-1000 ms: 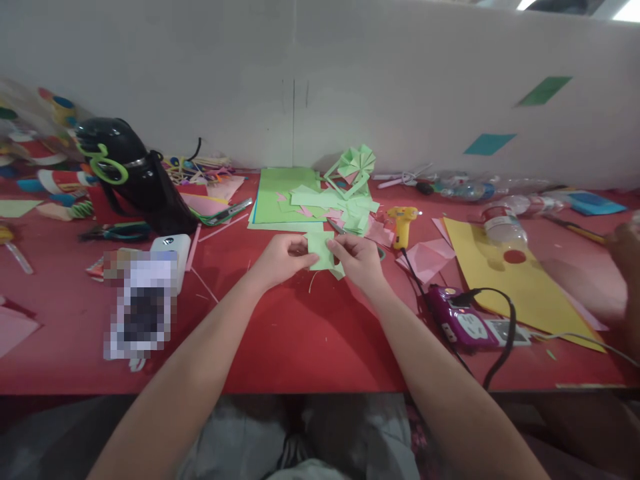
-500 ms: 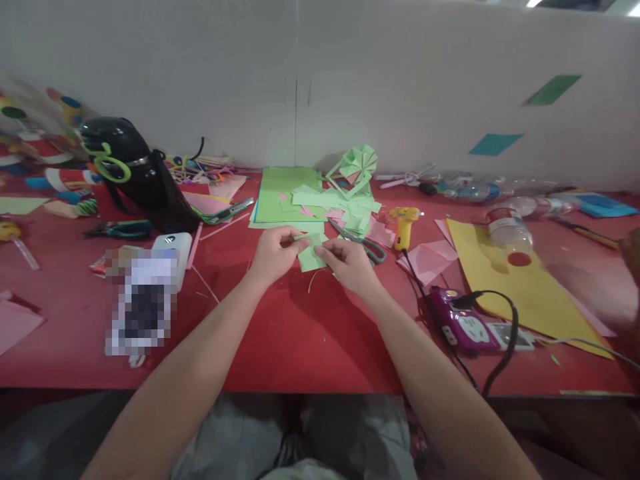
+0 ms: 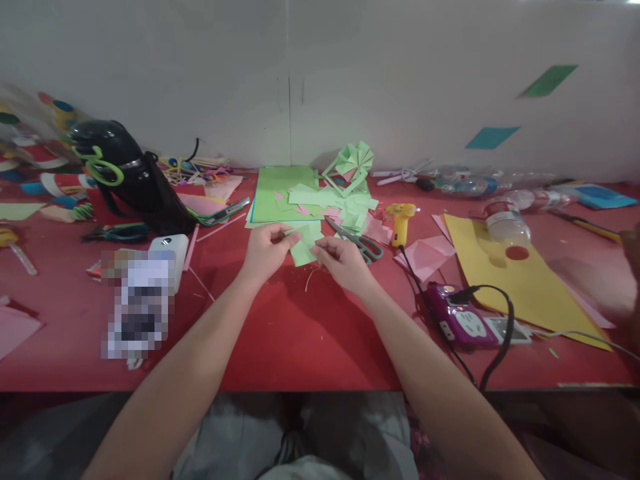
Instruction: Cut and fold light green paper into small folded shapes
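Note:
Both of my hands pinch one small light-green paper piece [image 3: 305, 245] just above the red table [image 3: 300, 333]. My left hand [image 3: 265, 250] grips its left edge with fingers closed. My right hand [image 3: 343, 262] grips its lower right edge, fingers closed too. Behind the piece lie a green paper sheet [image 3: 277, 190] and a heap of light-green cut pieces [image 3: 345, 203], with a folded green paper fan shape [image 3: 354, 160] at the back. Grey-handled scissors [image 3: 357, 241] lie right beside my right hand.
A yellow glue gun [image 3: 400, 220], pink paper [image 3: 425, 255], a purple power strip [image 3: 457, 320] with black cable, a yellow sheet [image 3: 520, 280] and a plastic bottle [image 3: 503, 223] lie to the right. A black helmet-like object [image 3: 117, 163], white device [image 3: 170, 257] and craft clutter sit left.
The green piece has been turned and refolded between my fingers and now sits a little lower and further left. The scissors, earlier hidden behind my right hand, now show.

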Demonstrator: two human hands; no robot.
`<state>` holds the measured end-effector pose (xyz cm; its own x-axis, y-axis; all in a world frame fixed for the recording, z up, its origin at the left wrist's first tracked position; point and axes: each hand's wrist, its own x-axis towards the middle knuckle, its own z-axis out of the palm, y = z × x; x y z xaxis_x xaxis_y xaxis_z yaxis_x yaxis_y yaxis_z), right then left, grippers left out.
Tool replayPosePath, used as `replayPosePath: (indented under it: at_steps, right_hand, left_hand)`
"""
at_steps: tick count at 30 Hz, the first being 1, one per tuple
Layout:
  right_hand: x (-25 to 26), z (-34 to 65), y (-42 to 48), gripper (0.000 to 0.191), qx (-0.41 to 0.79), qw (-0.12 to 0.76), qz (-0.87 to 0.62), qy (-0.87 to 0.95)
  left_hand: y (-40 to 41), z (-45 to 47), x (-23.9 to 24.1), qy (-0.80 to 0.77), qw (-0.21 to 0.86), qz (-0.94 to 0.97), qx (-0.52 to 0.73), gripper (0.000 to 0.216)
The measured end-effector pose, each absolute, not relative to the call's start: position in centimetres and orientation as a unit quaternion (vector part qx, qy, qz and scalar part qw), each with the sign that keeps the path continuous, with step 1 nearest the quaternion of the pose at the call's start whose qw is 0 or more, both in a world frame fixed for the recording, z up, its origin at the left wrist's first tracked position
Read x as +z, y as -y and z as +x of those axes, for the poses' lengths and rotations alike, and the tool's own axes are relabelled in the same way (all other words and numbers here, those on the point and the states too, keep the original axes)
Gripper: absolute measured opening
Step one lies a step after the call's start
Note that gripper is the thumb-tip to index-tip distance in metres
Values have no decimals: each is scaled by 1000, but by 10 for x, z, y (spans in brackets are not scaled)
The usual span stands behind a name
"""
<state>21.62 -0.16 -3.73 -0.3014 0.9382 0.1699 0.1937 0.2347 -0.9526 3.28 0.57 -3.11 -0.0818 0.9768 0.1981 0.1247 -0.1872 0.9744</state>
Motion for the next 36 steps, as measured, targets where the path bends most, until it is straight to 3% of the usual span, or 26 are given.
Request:
replayPosePath:
  at_steps: [8, 14, 22, 31, 36]
  right_hand:
    - [-35, 214, 3, 38, 476, 413, -401, 664]
    - [-31, 217, 1, 37, 500, 543, -429, 521]
    - [-31, 213, 5, 40, 474, 478, -447, 589]
    - [-33, 214, 3, 46, 475, 530, -426, 559]
    - [-31, 218, 1, 34, 433, 569, -426, 554]
  left_hand:
    - [-4, 35, -27, -469, 460, 507, 559, 31]
    - [2, 33, -18, -451, 554, 538, 447, 30]
    - [4, 41, -23, -445, 523, 507, 520, 40]
    - [2, 46, -23, -446, 496, 529, 525, 42]
    - [2, 42, -22, -453, 492, 534, 517, 37]
